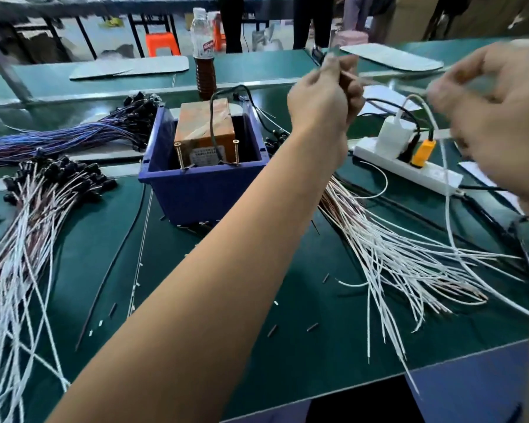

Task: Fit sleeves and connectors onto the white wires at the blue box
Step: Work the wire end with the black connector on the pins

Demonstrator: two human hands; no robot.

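My left hand (324, 96) is raised to the right of the blue box (202, 190), above it, its fingers curled and pinching the end of a thin white wire (447, 209). My right hand (495, 117), blurred, holds the same wire further along; the rest of the wire hangs down to the green mat. Whether a sleeve sits on the wire end is hidden by blur. A loose fan of bare white wires (394, 254) lies on the mat below my hands. Left of the box lies a heap of white wires with black connectors (43, 190).
The box holds an orange-taped block with two brass screws (206, 129). A white power strip (409, 166) with plugs lies at the right, a bottle (203, 56) behind the box, a bundle of blue-purple wires (58, 138) at the left. Short black sleeves (312, 326) dot the mat.
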